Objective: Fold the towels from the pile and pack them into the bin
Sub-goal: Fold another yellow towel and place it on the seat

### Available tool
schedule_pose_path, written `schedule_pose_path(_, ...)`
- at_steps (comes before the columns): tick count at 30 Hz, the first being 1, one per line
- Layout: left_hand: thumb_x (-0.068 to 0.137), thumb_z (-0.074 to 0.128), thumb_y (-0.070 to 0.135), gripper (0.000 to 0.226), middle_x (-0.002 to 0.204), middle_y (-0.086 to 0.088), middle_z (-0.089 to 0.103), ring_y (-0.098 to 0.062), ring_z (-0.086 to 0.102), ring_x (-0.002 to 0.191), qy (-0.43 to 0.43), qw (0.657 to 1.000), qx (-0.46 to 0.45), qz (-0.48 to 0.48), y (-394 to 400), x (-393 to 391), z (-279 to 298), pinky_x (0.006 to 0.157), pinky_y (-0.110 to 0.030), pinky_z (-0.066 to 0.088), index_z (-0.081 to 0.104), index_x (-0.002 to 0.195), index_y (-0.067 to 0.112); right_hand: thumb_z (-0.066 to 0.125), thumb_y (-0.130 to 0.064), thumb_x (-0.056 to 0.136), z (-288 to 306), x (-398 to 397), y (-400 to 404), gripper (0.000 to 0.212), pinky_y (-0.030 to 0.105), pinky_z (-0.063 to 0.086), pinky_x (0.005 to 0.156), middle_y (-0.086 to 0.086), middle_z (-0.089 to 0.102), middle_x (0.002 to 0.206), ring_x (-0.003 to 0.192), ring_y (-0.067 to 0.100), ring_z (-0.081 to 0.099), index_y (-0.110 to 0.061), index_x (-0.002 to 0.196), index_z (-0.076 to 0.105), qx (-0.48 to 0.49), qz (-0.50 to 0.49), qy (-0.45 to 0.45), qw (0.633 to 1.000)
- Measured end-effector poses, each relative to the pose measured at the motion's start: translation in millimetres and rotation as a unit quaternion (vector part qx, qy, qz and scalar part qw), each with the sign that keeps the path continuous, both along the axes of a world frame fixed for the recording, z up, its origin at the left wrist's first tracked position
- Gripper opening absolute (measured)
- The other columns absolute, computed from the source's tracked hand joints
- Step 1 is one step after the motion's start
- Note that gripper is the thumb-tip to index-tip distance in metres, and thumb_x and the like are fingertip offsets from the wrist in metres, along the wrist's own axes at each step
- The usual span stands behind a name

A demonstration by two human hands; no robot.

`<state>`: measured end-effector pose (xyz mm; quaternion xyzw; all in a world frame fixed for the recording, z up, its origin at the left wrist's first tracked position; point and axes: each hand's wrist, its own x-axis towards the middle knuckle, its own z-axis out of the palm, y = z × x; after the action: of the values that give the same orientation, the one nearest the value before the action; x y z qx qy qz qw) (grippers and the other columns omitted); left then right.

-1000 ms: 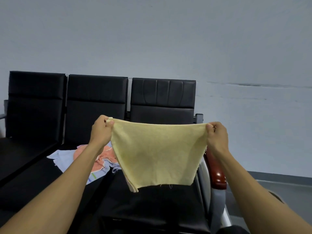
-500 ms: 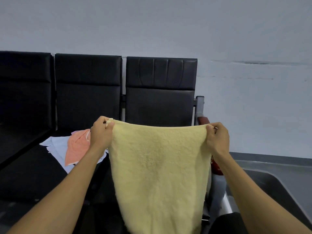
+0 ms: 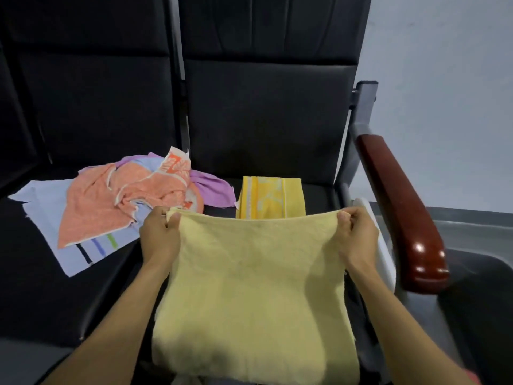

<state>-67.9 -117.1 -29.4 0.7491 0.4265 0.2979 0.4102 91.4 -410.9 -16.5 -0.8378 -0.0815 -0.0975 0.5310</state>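
yellow towel (image 3: 255,287) lowered, pile (image 3: 125,201) nearer

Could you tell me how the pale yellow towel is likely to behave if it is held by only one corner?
The yellow towel sags between the left hand and right hand, so it is probably floppy and would hang limp. Fingertip pinches hold it, so it seems light. Its nap looks fuzzy, so it is unlikely to slip.
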Motion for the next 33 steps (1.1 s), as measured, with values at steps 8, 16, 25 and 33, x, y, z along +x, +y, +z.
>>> schedule_pose_path(8, 0.098, 0.060, 0.018, 0.014, 0.095, -0.010, 0.066, -0.029, 0.062, 0.091, 0.042, 0.998, -0.038, -0.033, 6, 38, -22, 0.085, -0.045, 0.051, 0.066, 0.102, 0.005, 0.053, -0.013, 0.097, -33, 40, 18, 0.014, 0.026, 0.045, 0.060, 0.001, 0.065, 0.077, 0.070, 0.014, 0.059, -0.011, 0.087, 0.064, -0.005, 0.022, 0.110, 0.994)
schedule_pose_path(16, 0.091, 0.070, 0.025, 0.011, 0.080, -0.004, 0.069, -0.023, 0.063, 0.076, 0.007, 0.982, -0.158, -0.106, -26, 53, -28, 0.075, -0.039, 0.048, 0.065, 0.082, 0.020, 0.061, -0.017, 0.096, -37, 20, 45, 0.015, 0.035, 0.055, 0.071, -0.003, 0.071, 0.079, 0.077, 0.014, 0.067, -0.021, 0.083, 0.068, 0.010, 0.068, 0.142, 0.987)
schedule_pose_path(25, 0.089, 0.076, 0.016, 0.017, 0.063, 0.007, 0.056, -0.004, 0.051, 0.056, 0.019, 0.973, -0.131, -0.191, -65, 59, -28, 0.063, -0.028, 0.043, 0.064, 0.077, 0.018, 0.073, -0.013, 0.090, -38, -24, 82, 0.008, 0.037, 0.063, 0.062, 0.011, 0.071, 0.078, 0.072, 0.022, 0.070, -0.014, 0.082, 0.073, 0.077, 0.159, 0.228, 0.958)
schedule_pose_path(33, 0.090, 0.073, 0.005, 0.014, 0.075, -0.018, 0.058, -0.019, 0.057, 0.050, -0.020, 0.946, -0.233, -0.225, -85, 59, -26, 0.047, -0.027, 0.049, 0.062, 0.091, -0.005, 0.078, -0.006, 0.084, -36, -29, 87, 0.008, 0.029, 0.061, 0.069, 0.007, 0.076, 0.079, 0.075, 0.018, 0.073, -0.008, 0.092, 0.076, 0.156, 0.173, 0.310, 0.922)
